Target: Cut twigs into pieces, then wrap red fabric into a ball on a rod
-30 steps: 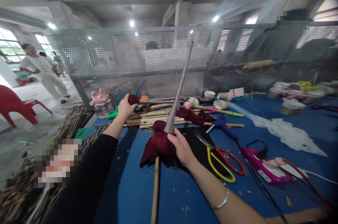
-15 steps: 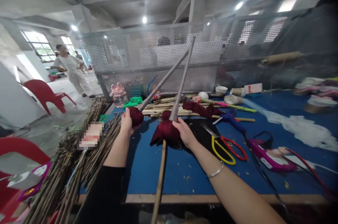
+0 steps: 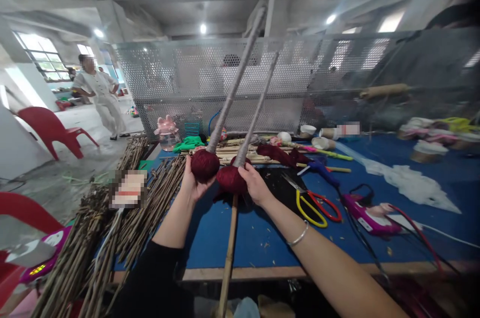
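My left hand (image 3: 194, 184) cups a round ball wrapped in dark red cloth (image 3: 205, 165); a grey-wrapped stick (image 3: 236, 78) rises from it, leaning right. In my right hand (image 3: 255, 185) is a second dark red wrapped ball (image 3: 231, 179), gripped where another grey-wrapped stick (image 3: 258, 108) meets it. Below that ball a bare wooden stick (image 3: 229, 253) runs down past the table edge. The two balls sit side by side, nearly touching. Loose dark red cloth (image 3: 279, 154) lies behind on the table. Scissors with yellow and red handles (image 3: 313, 205) rest right of my right hand.
Bundles of thin brown sticks (image 3: 150, 213) lie left on the blue table (image 3: 277, 243). A blue glue gun (image 3: 324, 173), a magenta device with cables (image 3: 371, 215) and white netting (image 3: 423, 183) are at right. A perforated metal screen (image 3: 168, 78) stands behind. A person (image 3: 99, 93) stands far left.
My left hand has brought its ball right and closer to the other one. Its stick now stands steeper and higher, apart from the right stick instead of crossing near its top.
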`<state>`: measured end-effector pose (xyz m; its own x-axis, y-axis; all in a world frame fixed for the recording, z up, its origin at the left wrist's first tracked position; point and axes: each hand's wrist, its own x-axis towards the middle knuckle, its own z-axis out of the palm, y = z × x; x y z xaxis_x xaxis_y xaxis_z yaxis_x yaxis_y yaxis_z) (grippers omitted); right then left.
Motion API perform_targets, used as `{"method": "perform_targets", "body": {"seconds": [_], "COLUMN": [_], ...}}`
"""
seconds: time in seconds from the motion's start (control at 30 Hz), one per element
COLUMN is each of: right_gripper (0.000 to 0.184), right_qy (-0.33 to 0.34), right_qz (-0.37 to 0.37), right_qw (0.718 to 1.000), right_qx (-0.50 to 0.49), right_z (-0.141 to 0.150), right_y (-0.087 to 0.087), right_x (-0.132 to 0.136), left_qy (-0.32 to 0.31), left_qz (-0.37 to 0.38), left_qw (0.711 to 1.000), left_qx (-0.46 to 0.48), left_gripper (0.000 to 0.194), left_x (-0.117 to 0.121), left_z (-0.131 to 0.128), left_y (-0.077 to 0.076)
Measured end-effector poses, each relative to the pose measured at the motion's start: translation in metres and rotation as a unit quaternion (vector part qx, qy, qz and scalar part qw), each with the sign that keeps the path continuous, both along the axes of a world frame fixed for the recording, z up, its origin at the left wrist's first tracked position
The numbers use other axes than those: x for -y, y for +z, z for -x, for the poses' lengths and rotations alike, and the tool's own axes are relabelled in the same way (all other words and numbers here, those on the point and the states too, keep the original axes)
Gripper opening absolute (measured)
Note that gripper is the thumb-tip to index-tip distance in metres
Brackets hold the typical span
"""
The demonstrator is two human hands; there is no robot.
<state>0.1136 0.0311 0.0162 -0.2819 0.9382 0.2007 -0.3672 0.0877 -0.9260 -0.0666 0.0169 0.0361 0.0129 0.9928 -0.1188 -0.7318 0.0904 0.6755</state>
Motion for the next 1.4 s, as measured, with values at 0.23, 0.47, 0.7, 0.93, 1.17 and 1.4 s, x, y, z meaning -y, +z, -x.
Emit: {"method": "perform_targets", "body": {"seconds": [0.23, 0.47, 0.7, 0.93, 1.17, 1.4], "right_gripper": [0.050, 0.037, 0.039, 0.033, 0.036, 0.036], "right_qy": [0.076, 0.083, 0.057, 0.073, 0.082, 0.050], "right_qz": [0.031, -0.036, -0.018, 0.046, 0.166, 0.163], "right_qw": [0.996, 0.996, 0.998, 0.996, 0.981, 0.980], "right_qx": [0.027, 0.020, 0.027, -0.002, -0.049, -0.100], "right_z": [0.004, 0.010, -0.016, -0.013, 0.002, 0.004], "right_y": [0.022, 0.016, 0.009, -0.001, 0.001, 0.013], "right_x": [0.000, 0.004, -0.009, -0.007, 0.005, 0.013], "left_qy": [0.007, -0.030, 0.080, 0.294, 0.303, 0.055], "left_qz": [-0.050, -0.048, -0.071, -0.082, -0.053, -0.304], "left_qw": [0.998, 0.998, 0.982, 0.832, 0.732, 0.830], "left_qx": [-0.048, -0.037, -0.158, -0.463, -0.608, -0.464], "left_gripper": [0.062, 0.068, 0.058, 0.045, 0.037, 0.080], "left_x": [0.000, -0.004, -0.001, -0.008, -0.018, 0.035], "left_z": [0.007, 0.007, 0.009, 0.016, 0.018, -0.040], "left_y": [-0.007, -0.011, -0.004, -0.022, -0.034, 0.002]}}
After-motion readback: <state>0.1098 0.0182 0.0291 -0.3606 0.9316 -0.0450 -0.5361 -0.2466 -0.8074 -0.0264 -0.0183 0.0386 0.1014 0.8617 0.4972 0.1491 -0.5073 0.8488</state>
